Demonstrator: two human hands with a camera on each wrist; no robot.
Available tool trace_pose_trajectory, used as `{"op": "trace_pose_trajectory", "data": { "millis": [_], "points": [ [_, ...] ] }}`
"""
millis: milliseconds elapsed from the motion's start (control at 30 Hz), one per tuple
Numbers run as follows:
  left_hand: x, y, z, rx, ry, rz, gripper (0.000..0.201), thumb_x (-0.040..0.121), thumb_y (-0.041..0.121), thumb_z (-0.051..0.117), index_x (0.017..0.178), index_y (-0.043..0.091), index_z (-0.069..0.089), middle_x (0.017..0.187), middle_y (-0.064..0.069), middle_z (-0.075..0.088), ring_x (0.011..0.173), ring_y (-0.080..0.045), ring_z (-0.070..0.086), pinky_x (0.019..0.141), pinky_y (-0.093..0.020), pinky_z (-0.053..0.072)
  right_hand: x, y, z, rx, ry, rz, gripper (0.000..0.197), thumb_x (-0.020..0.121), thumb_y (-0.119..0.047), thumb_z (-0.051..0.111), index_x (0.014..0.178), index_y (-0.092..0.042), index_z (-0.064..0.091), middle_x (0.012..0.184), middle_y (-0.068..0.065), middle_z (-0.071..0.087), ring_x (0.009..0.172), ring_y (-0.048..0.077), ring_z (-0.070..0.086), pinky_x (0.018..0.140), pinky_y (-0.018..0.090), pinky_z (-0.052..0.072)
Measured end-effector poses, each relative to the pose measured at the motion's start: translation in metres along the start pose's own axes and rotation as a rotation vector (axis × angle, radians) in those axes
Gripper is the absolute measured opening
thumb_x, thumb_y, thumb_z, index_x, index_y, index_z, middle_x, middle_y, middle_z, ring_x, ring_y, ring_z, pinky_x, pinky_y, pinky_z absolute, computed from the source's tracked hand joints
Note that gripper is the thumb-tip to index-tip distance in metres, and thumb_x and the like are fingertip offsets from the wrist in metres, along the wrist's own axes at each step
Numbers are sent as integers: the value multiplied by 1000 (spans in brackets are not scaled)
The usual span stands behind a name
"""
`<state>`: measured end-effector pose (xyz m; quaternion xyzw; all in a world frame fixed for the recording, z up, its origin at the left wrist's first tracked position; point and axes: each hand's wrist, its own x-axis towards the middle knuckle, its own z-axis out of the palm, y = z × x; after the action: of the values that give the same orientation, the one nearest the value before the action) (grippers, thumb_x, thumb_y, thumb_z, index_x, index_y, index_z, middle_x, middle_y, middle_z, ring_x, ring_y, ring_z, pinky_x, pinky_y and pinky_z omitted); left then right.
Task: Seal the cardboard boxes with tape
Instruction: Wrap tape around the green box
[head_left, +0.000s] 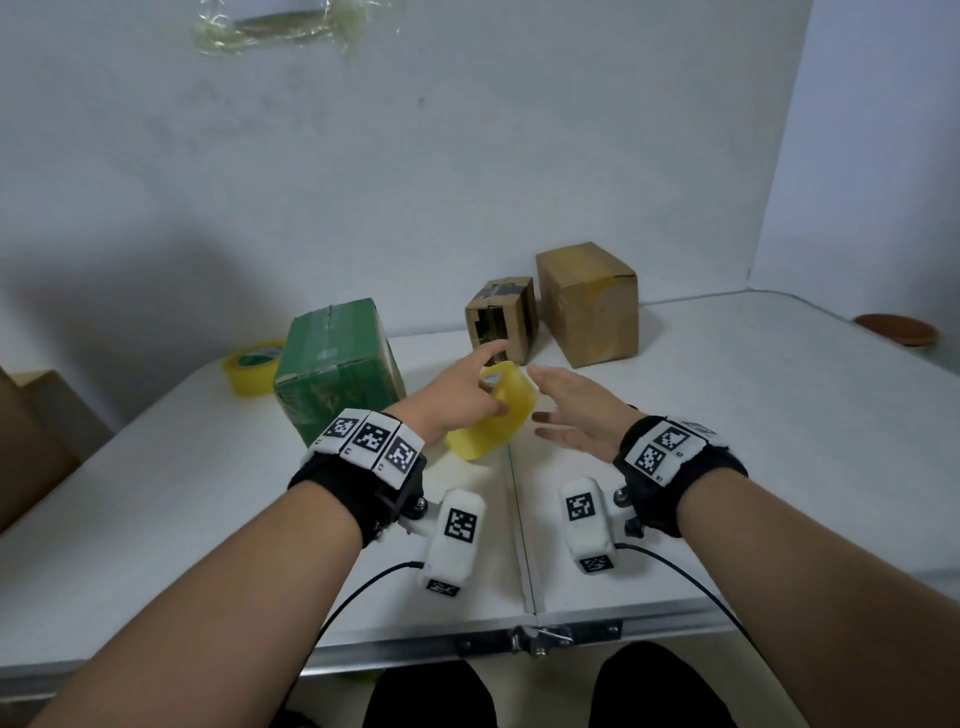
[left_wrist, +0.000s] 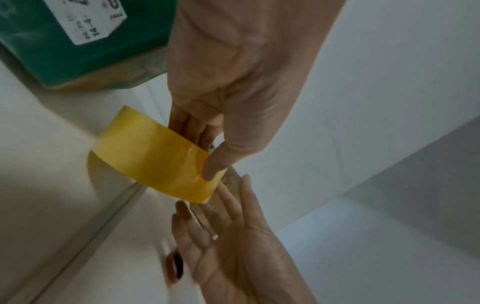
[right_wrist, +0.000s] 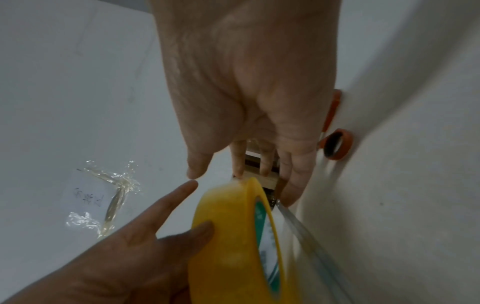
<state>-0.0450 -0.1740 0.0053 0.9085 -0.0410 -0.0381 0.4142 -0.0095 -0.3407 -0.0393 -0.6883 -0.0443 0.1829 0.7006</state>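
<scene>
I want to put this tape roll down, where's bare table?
Bare: the white table right of the right hand, before the tall brown cardboard box. Crowded: behind the left hand, green cardboard box and small open cardboard box.

- We see a glossy, smooth yellow tape roll (head_left: 493, 415), plastic film.
- Matt brown cardboard box (head_left: 589, 304) before us, creased and rough.
- Our green box (head_left: 337, 364) looks printed cardboard, slightly sheened.
- Smooth white worktop (head_left: 727, 441), metal-edged.

A white folding table (head_left: 727, 441) carries a green box (head_left: 337, 364), two brown boxes (head_left: 589, 304), and a spare tape roll (head_left: 252, 366).
</scene>
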Motion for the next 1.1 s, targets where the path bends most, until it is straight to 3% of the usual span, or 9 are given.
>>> {"op": "trace_pose_trajectory", "data": {
  "millis": [133,367,433,533,633,733,900,1000,1100],
  "points": [
    [-4,1,1,-137,44,0,79,87,5,68,148,37,30,141,-12,49,123,-27,50,92,-31,39,5,-5,11,-54,89,-162,31,94,-21,64,124,-14,60,123,17,63,106,26,64,89,33,55],
    [-14,2,-6,-220,53,28,80,87,4,68,149,36,30,130,-10,56,110,-18,57,85,-28,40,7,-10,20,-19,180,-193,10,98,-11,56,97,-17,63,116,14,63,98,24,61,87,36,56],
    [-18,2,-7,-208,40,53,79,87,7,69,149,35,29,124,-6,57,107,-17,59,83,-27,42,7,-12,24,40,204,-143,9,100,-14,53,94,-18,59,109,10,62,94,24,61,77,36,57],
    [-25,2,-10,-143,8,79,79,87,15,71,149,37,27,118,-7,61,109,-19,60,94,-33,46,6,-15,33,132,197,-83,8,102,-16,49,98,-16,56,109,12,63,93,26,61,71,37,56],
    [-31,3,-23,111,-26,116,66,92,27,66,148,35,31,122,0,58,113,-16,59,101,-37,46,10,-18,42,111,234,-109,11,102,-15,49,94,-16,57,105,12,63,93,25,60,79,40,55],
    [-38,6,-50,232,26,206,35,97,27,58,131,28,57,117,5,68,99,-7,67,97,-33,51,16,-24,52,-96,310,-220,9,100,-17,50,99,-15,59,107,8,59,100,22,55,89,39,48],
    [-49,-15,-121,-28,490,323,27,97,9,55,96,31,71,94,12,74,87,-6,70,92,-27,54,23,-32,63,-458,358,-354,23,101,-17,47,115,-6,61,121,5,52,111,21,51,93,33,43],
    [-53,-48,-151,168,591,127,23,99,17,53,105,32,68,110,10,69,96,-8,63,86,-21,49,29,-33,69,-557,343,-354,20,100,-16,48,112,-6,61,129,12,51,116,26,51,100,36,43],
    [-64,-65,-154,350,396,-17,29,100,40,46,126,39,59,130,9,58,108,-21,58,87,-28,45,33,-37,72,-596,339,-356,23,101,-14,46,114,-1,60,128,16,51,121,29,48,104,38,39]
  ]
}}
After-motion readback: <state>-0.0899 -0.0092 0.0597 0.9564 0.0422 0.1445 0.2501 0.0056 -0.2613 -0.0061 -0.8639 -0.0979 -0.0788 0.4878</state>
